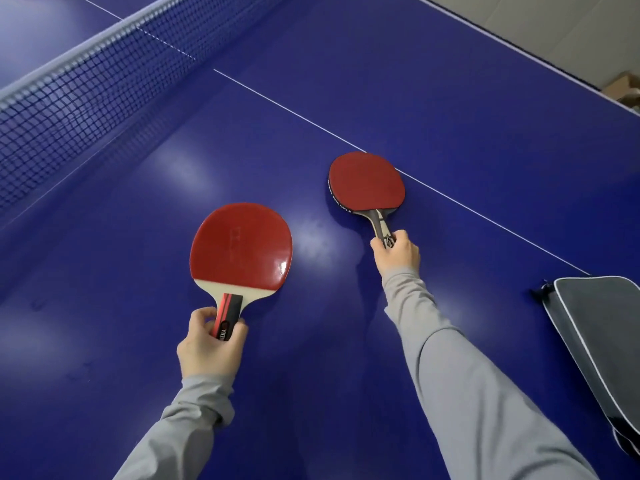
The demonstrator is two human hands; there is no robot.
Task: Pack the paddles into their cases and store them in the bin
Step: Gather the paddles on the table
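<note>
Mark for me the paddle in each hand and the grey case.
Left-hand paddle (240, 247): head view, middle of its red rubber face.
Right-hand paddle (366, 181): head view, middle of its red rubber face.
Grey case (602, 323): head view, its grey top panel near the right edge.

Blue table-tennis table (433, 81), glossy top, filling nearly the whole view; soft patches of reflected overhead light on its surface. White centre line (294, 112) running diagonally across it. Black mesh net (79, 95) with white top band, upper left. Pale floor (540, 26) beyond the far edge, upper right. Brown object, possibly cardboard boxes (623, 88), at right edge.
</note>
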